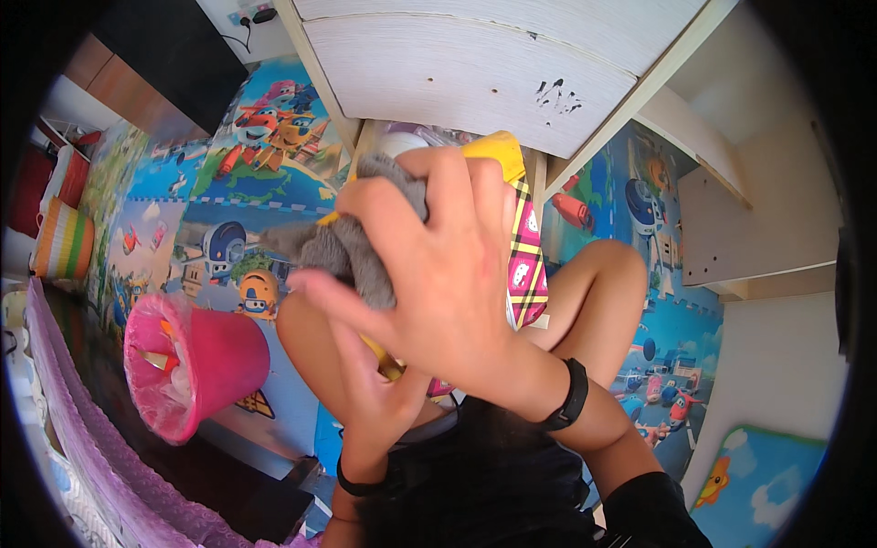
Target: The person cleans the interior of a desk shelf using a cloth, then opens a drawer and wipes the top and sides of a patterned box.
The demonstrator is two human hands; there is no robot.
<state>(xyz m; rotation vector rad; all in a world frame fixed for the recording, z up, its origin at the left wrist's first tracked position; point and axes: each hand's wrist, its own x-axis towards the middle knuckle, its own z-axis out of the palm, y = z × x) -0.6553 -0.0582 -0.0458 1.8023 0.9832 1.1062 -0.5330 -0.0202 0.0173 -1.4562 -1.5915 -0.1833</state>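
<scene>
My right hand (452, 267), nearest the camera, grips a bunched grey cloth (370, 253) with curled fingers. My left hand (370, 380) is below and partly behind it; its thumb side shows, while its fingers are hidden by the right hand and the cloth. Beyond both hands, a yellow item (499, 152) lies at the opening under a white drawer front. A pink checked item with cat-face prints (527, 274) hangs or lies just right of the right hand, partly covered. Something yellow shows between the two wrists; what it is cannot be told.
A white wooden drawer unit (466, 75) stands straight ahead, with open shelving (760, 205) at the right. To the left, a pink lined bin (229, 353) holds rubbish. Cartoon-printed foam mats (267, 188) cover the floor. A lilac lace-edged cloth (116, 459) hangs at the lower left.
</scene>
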